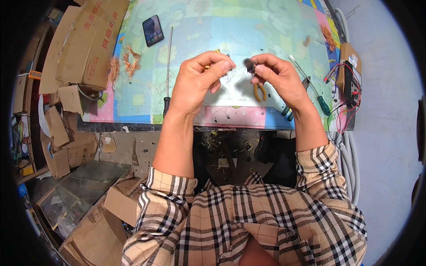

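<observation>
Both my hands are raised over the near part of the table, a short gap apart. My left hand (pixel 202 80) is closed in a pinch, with a tiny dark bit at its fingertips that is too small to name. Across from it, my right hand (pixel 280 79) grips a small dark round part (pixel 249 64) between thumb and fingers. Yellow-handled pliers (pixel 260 93) lie below the right hand, their jaws hidden. Something yellow (pixel 216 51) shows partly behind the left hand's fingers.
On the table (pixel 208 33) lie a phone (pixel 153 31), a long screwdriver (pixel 169 66), a green-handled screwdriver (pixel 322 105) and copper wire bundles (pixel 132 61). Cardboard boxes (pixel 86 44) stand left. A black device with red and black leads (pixel 349 84) sits at the right edge.
</observation>
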`<action>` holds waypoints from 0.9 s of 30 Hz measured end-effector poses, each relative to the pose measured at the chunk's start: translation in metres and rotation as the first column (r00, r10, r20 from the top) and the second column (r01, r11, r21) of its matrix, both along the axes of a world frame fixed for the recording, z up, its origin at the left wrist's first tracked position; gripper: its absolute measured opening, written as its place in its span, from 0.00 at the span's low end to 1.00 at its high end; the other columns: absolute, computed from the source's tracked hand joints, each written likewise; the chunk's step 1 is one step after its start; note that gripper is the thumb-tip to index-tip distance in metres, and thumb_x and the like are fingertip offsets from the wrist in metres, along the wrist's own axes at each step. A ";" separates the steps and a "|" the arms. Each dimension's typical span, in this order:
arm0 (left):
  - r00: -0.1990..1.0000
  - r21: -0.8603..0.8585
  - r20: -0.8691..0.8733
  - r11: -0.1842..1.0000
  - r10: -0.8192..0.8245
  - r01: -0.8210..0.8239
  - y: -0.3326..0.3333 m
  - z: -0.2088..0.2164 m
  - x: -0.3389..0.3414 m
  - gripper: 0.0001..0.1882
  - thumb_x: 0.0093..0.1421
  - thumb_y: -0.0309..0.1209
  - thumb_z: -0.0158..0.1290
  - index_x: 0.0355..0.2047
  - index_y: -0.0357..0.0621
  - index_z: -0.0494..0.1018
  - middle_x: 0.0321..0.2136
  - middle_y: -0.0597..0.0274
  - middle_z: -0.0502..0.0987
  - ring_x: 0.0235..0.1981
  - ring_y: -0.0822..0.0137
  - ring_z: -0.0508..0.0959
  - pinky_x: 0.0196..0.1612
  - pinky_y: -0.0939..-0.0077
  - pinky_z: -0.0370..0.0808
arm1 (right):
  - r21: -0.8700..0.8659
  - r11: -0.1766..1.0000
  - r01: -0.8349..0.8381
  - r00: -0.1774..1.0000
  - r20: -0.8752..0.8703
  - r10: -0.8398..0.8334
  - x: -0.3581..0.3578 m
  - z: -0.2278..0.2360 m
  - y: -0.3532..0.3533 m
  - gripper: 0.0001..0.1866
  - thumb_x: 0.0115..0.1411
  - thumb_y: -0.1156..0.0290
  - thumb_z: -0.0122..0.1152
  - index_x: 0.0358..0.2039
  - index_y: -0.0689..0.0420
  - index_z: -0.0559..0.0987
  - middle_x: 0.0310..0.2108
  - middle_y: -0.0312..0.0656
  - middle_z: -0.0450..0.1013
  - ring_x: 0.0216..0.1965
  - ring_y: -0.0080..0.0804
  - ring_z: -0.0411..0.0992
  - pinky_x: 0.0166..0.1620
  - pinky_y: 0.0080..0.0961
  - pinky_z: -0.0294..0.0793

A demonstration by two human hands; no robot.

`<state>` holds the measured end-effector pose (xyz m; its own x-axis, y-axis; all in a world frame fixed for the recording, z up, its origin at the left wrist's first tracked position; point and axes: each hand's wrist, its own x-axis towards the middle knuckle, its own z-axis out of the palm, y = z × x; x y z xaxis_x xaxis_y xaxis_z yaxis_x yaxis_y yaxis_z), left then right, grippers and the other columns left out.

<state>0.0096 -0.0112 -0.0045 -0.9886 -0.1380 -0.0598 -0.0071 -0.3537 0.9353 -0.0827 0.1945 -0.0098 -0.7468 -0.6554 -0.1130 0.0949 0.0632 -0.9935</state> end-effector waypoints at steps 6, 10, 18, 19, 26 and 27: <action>0.961 0.412 0.040 0.871 0.275 -0.266 0.014 -0.010 -0.014 0.07 0.67 0.31 0.52 0.37 0.39 0.73 0.25 0.63 0.74 0.20 0.76 0.69 0.27 0.80 0.71 | -0.043 0.998 -0.050 0.995 0.086 0.054 -0.001 -0.002 0.000 0.13 0.66 0.67 0.57 0.46 0.62 0.78 0.34 0.35 0.77 0.34 0.17 0.73 0.38 0.17 0.72; 0.980 0.528 0.031 0.830 0.196 -0.182 0.015 -0.002 -0.012 0.09 0.69 0.34 0.48 0.38 0.42 0.70 0.24 0.62 0.74 0.19 0.74 0.69 0.26 0.77 0.71 | -0.055 0.994 -0.091 0.985 0.141 0.098 -0.001 -0.001 0.001 0.13 0.66 0.67 0.57 0.47 0.61 0.79 0.32 0.34 0.77 0.33 0.17 0.72 0.38 0.16 0.72; 0.993 0.178 0.060 0.978 0.099 -0.108 0.014 0.000 -0.006 0.09 0.70 0.35 0.47 0.35 0.44 0.69 0.18 0.70 0.64 0.15 0.80 0.60 0.19 0.84 0.60 | 0.225 0.958 -0.175 0.972 -0.115 0.205 0.004 0.005 -0.001 0.12 0.56 0.73 0.67 0.42 0.59 0.82 0.26 0.31 0.70 0.28 0.18 0.67 0.31 0.18 0.68; 0.990 0.171 0.054 0.976 0.131 -0.139 0.016 0.002 -0.006 0.09 0.68 0.35 0.47 0.34 0.43 0.70 0.17 0.72 0.64 0.14 0.81 0.59 0.18 0.84 0.58 | 0.275 0.953 -0.125 0.963 -0.197 0.183 0.006 0.005 -0.003 0.12 0.56 0.74 0.68 0.41 0.59 0.82 0.26 0.31 0.70 0.27 0.18 0.66 0.31 0.19 0.68; 0.985 -0.042 0.171 0.999 0.020 -0.013 0.011 0.002 -0.003 0.09 0.67 0.33 0.50 0.33 0.42 0.71 0.16 0.76 0.62 0.15 0.83 0.57 0.18 0.86 0.56 | 0.105 0.989 0.101 0.961 -0.267 -0.070 0.000 -0.010 -0.005 0.12 0.57 0.74 0.67 0.42 0.61 0.81 0.30 0.32 0.71 0.29 0.17 0.68 0.34 0.17 0.69; 0.981 -0.200 0.185 0.979 0.063 -0.025 0.013 -0.001 -0.003 0.08 0.67 0.33 0.51 0.33 0.41 0.72 0.16 0.77 0.62 0.16 0.83 0.58 0.18 0.85 0.55 | 0.116 0.991 0.068 0.977 -0.209 -0.043 -0.002 -0.005 -0.003 0.12 0.59 0.73 0.65 0.43 0.62 0.81 0.30 0.32 0.73 0.30 0.17 0.70 0.35 0.16 0.70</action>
<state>0.0064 0.0013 -0.0051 -0.9546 -0.2088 -0.2125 -0.1792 -0.1673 0.9695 -0.0843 0.1916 -0.0148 -0.7973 -0.6029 -0.0297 -0.1034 0.1850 -0.9773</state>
